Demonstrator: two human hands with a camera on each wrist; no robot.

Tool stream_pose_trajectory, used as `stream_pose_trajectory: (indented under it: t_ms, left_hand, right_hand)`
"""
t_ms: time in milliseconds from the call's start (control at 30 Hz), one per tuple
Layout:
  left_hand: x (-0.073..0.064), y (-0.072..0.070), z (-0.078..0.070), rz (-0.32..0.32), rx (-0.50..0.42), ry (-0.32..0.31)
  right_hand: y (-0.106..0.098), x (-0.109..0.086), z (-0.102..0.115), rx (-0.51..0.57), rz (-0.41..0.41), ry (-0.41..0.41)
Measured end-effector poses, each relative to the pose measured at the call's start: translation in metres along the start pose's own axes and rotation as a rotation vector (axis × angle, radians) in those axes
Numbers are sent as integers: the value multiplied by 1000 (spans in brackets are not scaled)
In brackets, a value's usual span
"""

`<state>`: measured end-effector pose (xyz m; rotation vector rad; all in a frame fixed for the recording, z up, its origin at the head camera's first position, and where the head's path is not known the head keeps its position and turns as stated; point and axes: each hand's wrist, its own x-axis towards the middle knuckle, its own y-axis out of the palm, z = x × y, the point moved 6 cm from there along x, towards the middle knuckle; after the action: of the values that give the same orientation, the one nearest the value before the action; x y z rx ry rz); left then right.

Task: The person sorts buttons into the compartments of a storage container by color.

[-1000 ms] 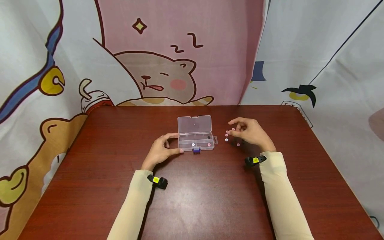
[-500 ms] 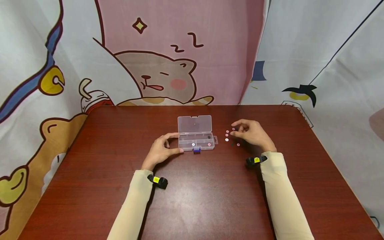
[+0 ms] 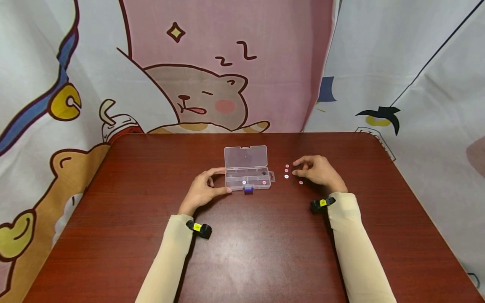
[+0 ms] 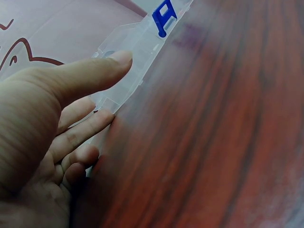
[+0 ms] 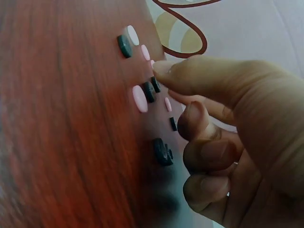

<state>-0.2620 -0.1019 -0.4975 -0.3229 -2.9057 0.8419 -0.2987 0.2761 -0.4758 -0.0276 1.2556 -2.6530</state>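
So far, we judge the filling only begun: our clear plastic box [image 3: 254, 181], lid [image 3: 246, 157] raised, sits mid-worktop [image 3: 246, 248] with one white disc [image 3: 244, 182] and one pink disc [image 3: 264, 182] in its front row, plus a dark disc [image 3: 264, 173] behind. Our left hand [image 3: 201, 190] grips its left end between thumb and fingers. Beyond its right end, we have a loose white disc [image 3: 286, 176], pink discs [image 5: 139, 99] and dark discs [image 5: 124, 46] left to place; beside them, our right hand's [image 3: 320, 171] fingers curve loosely, thumb and forefinger apart, nothing visibly held.
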Motion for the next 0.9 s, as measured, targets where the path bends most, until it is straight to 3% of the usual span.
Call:
stream_pose_trajectory:
  t_ms: [433,900]
  left_hand:
    - [0,0,-1,2,2,-6]
    - [1,1,0,7,-4,3]
  right_hand:
    - [2,0,2,3,-42,62]
    - [4,1,3,1,-56,63]
